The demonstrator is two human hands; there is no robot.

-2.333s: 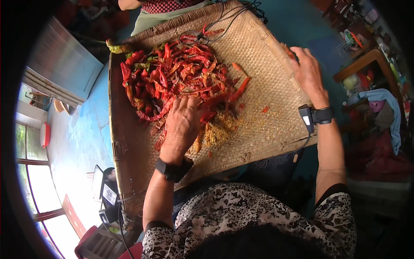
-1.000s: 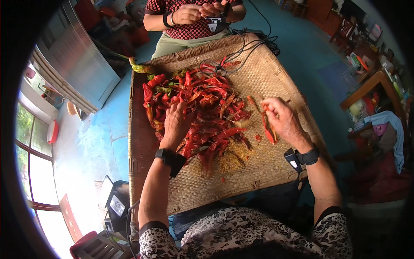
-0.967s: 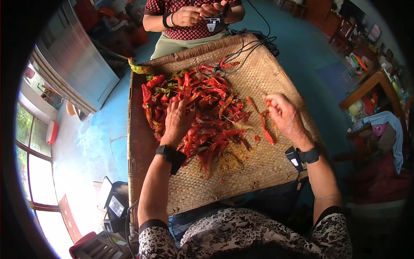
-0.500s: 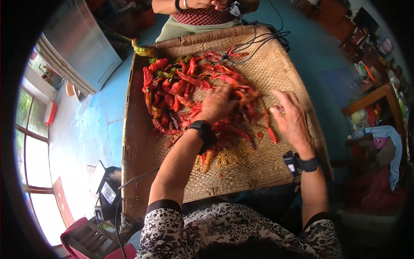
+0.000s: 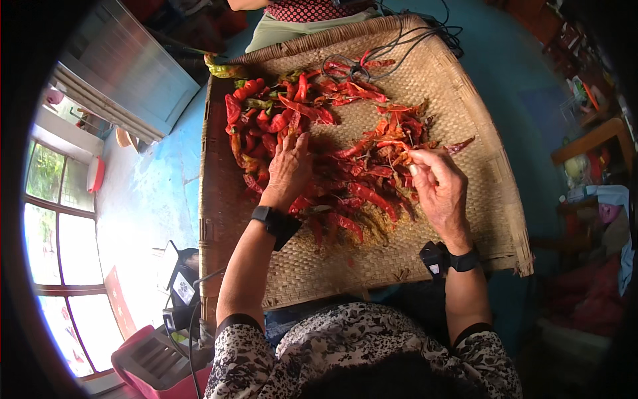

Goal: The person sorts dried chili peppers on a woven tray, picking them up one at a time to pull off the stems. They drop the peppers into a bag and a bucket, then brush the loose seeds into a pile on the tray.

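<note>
A shallow woven bamboo tray [image 5: 465, 113] holds a spread of red chili peppers [image 5: 345, 223], some glossy, others wrinkled and dried. My left hand [image 5: 289, 169] lies over the pile's left part, fingers stretched out and touching the peppers. At the right side, my right hand [image 5: 440, 189] has thumb and fingers pinched on a dried chili pepper [image 5: 400, 157] at the edge of a loose bunch. Small yellow seeds [image 5: 379, 233] are scattered at the near edge of the pile. A greenish-yellow pepper [image 5: 222, 68] rests at the tray's far left corner.
Black cables [image 5: 392, 63] lie coiled across the tray's far right corner. Beyond the far rim stands another person [image 5: 306, 20]. A pink crate [image 5: 149, 362] and dark equipment sit at the lower left; a wooden frame [image 5: 595, 139] stands at the right.
My left hand has moved left off the middle of the pile. My right hand has closed from spread fingers into a pinch. Peppers now lie farther right, and a bare patch shows mid-tray.
</note>
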